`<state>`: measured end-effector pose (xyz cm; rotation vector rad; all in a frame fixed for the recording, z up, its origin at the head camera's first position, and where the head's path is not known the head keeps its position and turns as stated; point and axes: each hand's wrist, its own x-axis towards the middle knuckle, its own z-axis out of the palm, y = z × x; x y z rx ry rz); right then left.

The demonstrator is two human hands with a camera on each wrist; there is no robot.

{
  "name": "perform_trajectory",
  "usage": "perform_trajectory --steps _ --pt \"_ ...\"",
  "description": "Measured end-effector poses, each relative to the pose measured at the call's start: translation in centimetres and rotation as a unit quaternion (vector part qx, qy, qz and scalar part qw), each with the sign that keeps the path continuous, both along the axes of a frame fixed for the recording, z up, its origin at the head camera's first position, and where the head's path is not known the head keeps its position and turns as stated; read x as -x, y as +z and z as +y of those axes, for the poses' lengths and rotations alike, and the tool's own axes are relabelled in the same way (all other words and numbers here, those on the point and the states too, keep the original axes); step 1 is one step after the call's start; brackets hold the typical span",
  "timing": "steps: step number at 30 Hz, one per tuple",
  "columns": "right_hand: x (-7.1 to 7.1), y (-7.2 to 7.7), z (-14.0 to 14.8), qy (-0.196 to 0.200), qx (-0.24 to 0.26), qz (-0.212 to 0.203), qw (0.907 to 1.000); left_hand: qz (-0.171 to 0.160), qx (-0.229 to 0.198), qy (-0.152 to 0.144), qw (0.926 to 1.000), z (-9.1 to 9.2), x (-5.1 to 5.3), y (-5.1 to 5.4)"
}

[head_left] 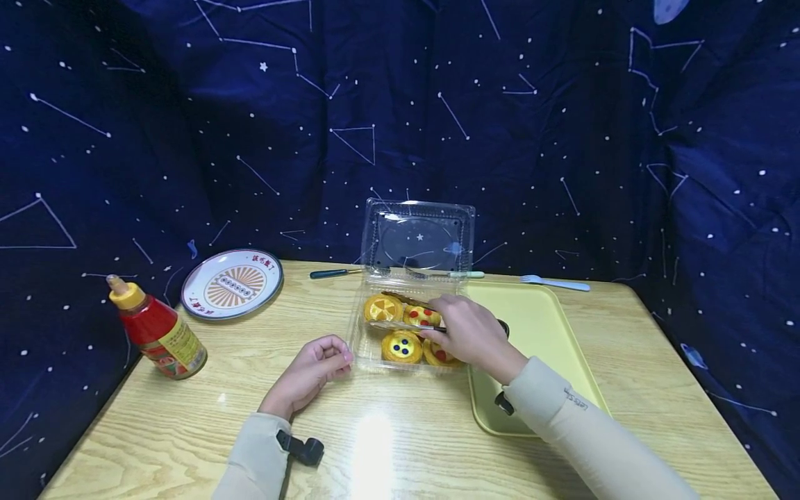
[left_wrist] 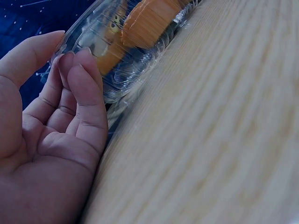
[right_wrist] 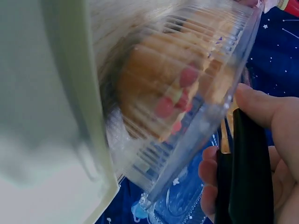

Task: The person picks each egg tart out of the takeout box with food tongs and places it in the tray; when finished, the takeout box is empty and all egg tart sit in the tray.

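My left hand (head_left: 315, 371) is at the near left corner of a clear plastic clamshell box (head_left: 369, 357), with its thumb and fingertips pinching the rim. Inside the box sit several toy tarts: an orange-topped tart (head_left: 382, 309), a red-dotted tart (head_left: 421, 316), a blue-dotted tart (head_left: 402, 346) and a partly covered tart (head_left: 439, 354). My right hand (head_left: 471, 330) grips black-handled tongs (right_wrist: 250, 172) and reaches over the box's right side. The tongs' arms lie on both sides of the red-dotted tart; whether they touch it I cannot tell.
A yellow tray (head_left: 531, 312) lies against the box's right side, under my right forearm. The box's lid (head_left: 419, 239) stands raised behind. A plate (head_left: 232, 285) and a red squeeze bottle (head_left: 162, 333) are at left. A blue fork (head_left: 556, 282) and a dark-handled utensil (head_left: 329, 273) lie at the back.
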<state>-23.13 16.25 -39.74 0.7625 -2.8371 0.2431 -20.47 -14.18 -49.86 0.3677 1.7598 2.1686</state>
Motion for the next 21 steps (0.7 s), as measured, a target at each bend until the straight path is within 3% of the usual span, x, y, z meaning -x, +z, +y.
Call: perform_trajectory --steps 12,21 --pt "-1.5 1.5 2.6 0.007 0.039 0.021 0.9990 -0.002 0.005 0.000 1.0000 0.0 0.0 -0.1" --pt "-2.0 2.7 5.4 -0.014 0.048 0.047 0.9977 -0.007 0.005 0.004 1.0000 -0.1 -0.1 0.1"
